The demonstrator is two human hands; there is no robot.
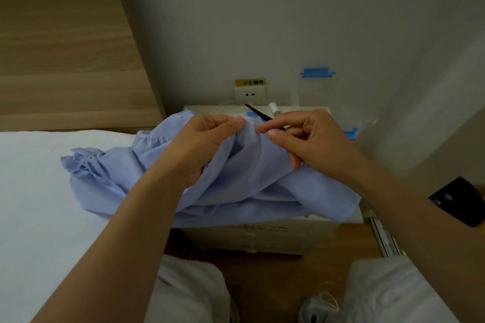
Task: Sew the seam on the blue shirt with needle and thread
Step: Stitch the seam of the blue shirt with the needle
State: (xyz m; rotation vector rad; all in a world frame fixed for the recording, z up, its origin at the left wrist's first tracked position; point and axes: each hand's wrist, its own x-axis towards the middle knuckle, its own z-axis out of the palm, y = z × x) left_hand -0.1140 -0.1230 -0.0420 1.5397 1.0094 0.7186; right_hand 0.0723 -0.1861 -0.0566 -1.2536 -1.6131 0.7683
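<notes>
Both hands are up over the work. The left hand pinches a raised fold of the blue shirt between thumb and curled fingers. The right hand, just beside it, has thumb and forefinger closed narrowly on a fine pale sliver at the fold's edge. I judge this to be the needle; the thread itself is too thin to make out. The rest of the shirt hangs below both hands, spills under the left forearm onto the bed, and drapes over the front of the tabletop beneath the right wrist. Black scissors and a white thread spool lie just beyond the fingertips, within reach. The step in hand looks like mid-stitch: the needle is either entering or leaving the pinched seam.

To do it well:
- Keep the left pinch firm and close to the entry point, so both layers stay aligned and taut.
- Take a small bite of cloth, level with the seam line.
- Draw the right hand away in a straight line until the thread is snug, not puckering.
- Keep the left thumb tip clear of the needle point, since it sits very near.
- Check that slack thread does not snag on the loose folds below.
</notes>
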